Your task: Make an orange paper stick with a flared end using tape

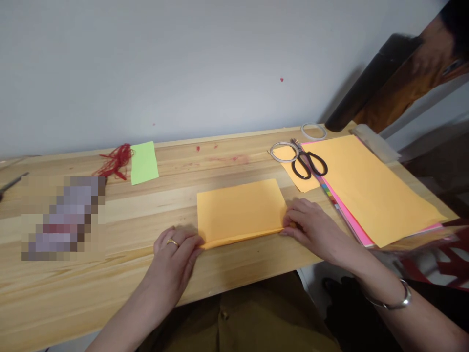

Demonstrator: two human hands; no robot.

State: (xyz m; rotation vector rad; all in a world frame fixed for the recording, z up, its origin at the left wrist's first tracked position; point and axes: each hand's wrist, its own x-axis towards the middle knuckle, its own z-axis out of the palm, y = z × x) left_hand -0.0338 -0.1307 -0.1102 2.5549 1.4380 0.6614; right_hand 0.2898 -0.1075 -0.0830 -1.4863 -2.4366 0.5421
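Note:
A sheet of orange paper (240, 208) lies on the wooden table in front of me, its near edge turned up in a narrow fold. My left hand (178, 249) pinches the left end of that fold, a gold ring on one finger. At the opposite end, my right hand (306, 225) has its fingers closed on the fold's right corner. Both hands rest low against the tabletop. Just beyond my right hand are black-handled scissors (301, 168) and a small piece of orange paper (308, 184).
Two tape rolls, a nearer one (285, 160) and a farther one (313, 138), sit by a stack topped with orange paper (381, 190). Red yarn (119, 159) and green paper (144, 164) lie at the back left. A dark cylinder (366, 85) leans at the right. A blurred patch hides something left.

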